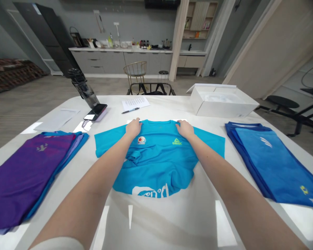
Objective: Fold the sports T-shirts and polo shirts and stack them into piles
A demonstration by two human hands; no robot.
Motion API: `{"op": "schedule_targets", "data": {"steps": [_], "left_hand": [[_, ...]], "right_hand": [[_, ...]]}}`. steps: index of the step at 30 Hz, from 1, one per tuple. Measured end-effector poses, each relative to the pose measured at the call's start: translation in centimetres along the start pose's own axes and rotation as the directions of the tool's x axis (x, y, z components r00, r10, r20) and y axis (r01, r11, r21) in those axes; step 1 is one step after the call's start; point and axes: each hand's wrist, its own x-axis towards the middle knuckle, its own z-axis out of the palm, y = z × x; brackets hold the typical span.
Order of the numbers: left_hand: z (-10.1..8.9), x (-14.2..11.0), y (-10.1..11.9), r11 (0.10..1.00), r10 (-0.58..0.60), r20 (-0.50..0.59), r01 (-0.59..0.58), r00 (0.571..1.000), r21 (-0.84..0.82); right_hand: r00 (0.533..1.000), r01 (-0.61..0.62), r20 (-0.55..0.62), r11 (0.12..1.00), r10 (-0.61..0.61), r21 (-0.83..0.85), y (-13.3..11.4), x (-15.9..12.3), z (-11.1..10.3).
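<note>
A turquoise T-shirt (156,152) lies on the white table in front of me, its collar away from me and its sleeves out to both sides. My left hand (134,128) pinches the shirt's left shoulder beside the collar. At the opposite shoulder, my right hand (185,129) has its fingers closed on the fabric. A round red-and-white badge (141,140) and a green logo (176,141) mark the chest. The lower part is rumpled and curves under, with white lettering (152,191) at the near edge.
Folded purple and blue clothes (33,163) lie at the left; folded blue clothes (271,152) at the right. Farther back on the white table (167,222) are a phone (96,111), a clear bottle-like object (86,91), a pen (130,110), printed paper (135,102) and a white box (221,104).
</note>
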Motion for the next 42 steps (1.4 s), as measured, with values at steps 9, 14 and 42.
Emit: {"op": "schedule_targets", "data": {"steps": [9, 14, 42], "left_hand": [[1.3, 4.1, -0.2, 0.999, -0.018, -0.028, 0.019, 0.999, 0.037], [1.5, 8.0, -1.2, 0.998, -0.049, -0.062, 0.051, 0.997, 0.035], [-1.3, -13.5, 3.4, 0.852, 0.509, 0.081, -0.488, 0.857, -0.187]], "right_hand": [[0.998, 0.044, -0.052, 0.998, -0.046, -0.041, -1.6, 5.2, 2.0], [0.994, 0.068, -0.078, 0.995, -0.074, -0.071, -2.7, 10.4, 3.0], [0.875, 0.468, 0.081, 0.876, -0.478, 0.120, -4.2, -11.9, -0.3]]}}
